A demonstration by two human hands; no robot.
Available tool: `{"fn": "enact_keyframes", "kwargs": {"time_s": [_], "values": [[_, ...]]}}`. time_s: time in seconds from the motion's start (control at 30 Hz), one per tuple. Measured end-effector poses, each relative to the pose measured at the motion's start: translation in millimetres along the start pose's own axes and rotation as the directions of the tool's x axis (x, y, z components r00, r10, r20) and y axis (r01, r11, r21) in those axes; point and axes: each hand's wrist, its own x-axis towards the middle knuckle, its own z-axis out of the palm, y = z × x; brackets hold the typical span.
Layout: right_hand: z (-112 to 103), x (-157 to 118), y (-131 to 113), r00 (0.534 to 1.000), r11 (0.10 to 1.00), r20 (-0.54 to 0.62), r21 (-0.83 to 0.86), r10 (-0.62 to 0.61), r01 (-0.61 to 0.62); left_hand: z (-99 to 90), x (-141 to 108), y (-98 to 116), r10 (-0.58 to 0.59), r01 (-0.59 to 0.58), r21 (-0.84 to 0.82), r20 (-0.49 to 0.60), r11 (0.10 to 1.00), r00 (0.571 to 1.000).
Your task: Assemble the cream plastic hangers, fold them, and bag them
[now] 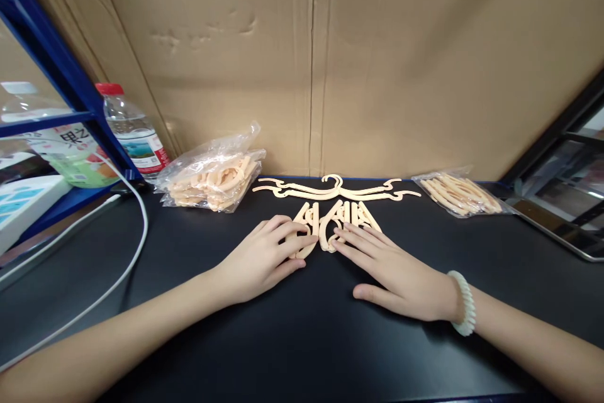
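My left hand lies palm down with its fingers stretched over a folded cream hanger, partly hiding it. The fingers of my right hand are spread flat, their tips touching another folded hanger and covering part of a further folded hanger on the right. Neither hand is closed round anything. Just behind these, two unfolded hangers lie spread out, one in front of the other, their hooks near the middle.
A plastic bag of hangers lies back left, and a flatter bag of hangers back right. A red-capped bottle, a blue shelf frame and a white cable are at left. Cardboard walls the back.
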Motion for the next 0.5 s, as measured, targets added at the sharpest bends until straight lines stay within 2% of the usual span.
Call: {"fn": "enact_keyframes", "kwargs": {"time_s": [0.13,0.23,0.33,0.43,0.5], "values": [[-0.6,0.1,8.4,0.988,0.999,-0.153,-0.034,0.007,-0.013,2.1,-0.2,0.8,-0.036,0.034,-0.039,-0.044,0.999,0.998],[-3.9,-2.5,24.5,0.944,0.997,-0.33,-0.065,0.026,-0.05,2.2,-1.3,2.0,-0.069,0.065,-0.048,-0.072,0.997,0.995],[-7.0,-4.9,49.4,0.86,0.992,-0.505,-0.057,0.07,-0.114,1.3,-1.3,1.5,-0.085,0.081,-0.052,-0.09,0.995,0.992],[-5.8,-3.2,74.2,0.74,0.985,-0.664,-0.027,0.11,-0.171,0.6,1.7,-5.0,-0.096,0.089,-0.06,-0.131,0.994,0.987],[-2.9,0.0,86.9,0.703,0.983,-0.7,-0.013,0.123,-0.185,1.0,4.9,-13.5,-0.118,0.111,-0.048,-0.174,0.993,0.978]]}}
